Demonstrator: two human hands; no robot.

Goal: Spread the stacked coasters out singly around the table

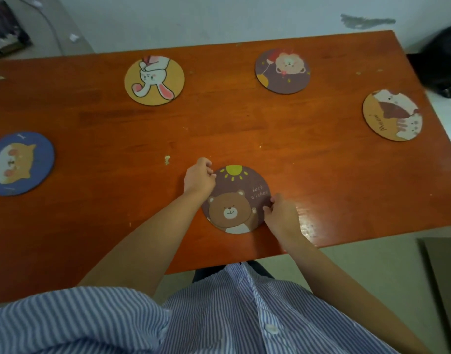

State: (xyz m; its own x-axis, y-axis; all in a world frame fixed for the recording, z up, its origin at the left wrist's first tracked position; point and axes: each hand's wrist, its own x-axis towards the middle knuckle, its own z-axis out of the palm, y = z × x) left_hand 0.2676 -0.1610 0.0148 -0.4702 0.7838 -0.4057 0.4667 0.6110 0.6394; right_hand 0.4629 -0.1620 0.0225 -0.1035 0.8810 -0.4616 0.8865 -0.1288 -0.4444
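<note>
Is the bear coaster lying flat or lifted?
Flat: the bear coaster rests on the table, both hands touching its edges.

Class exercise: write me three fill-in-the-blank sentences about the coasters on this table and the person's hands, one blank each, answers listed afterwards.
1. Counting the one under the hands, the wooden table holds ___ coasters.
2. Both the left hand and the right hand touch the ___ coaster.
3. The rabbit coaster has a ___ background.

Answers: five; bear; yellow
</note>
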